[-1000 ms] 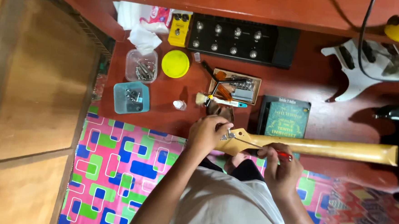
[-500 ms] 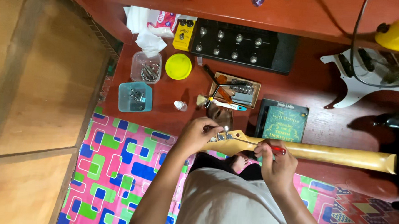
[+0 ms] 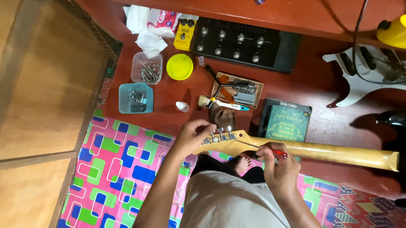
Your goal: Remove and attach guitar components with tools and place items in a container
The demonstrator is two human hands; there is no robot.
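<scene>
Looking down from the head view, your left hand [image 3: 193, 135] is closed around the pale wooden guitar headstock [image 3: 220, 142] with metal tuners. Your right hand [image 3: 278, 165] grips a red-handled screwdriver [image 3: 275, 153] (its thin shaft points at the tuners), above the pink patterned mat [image 3: 116, 169].
</scene>
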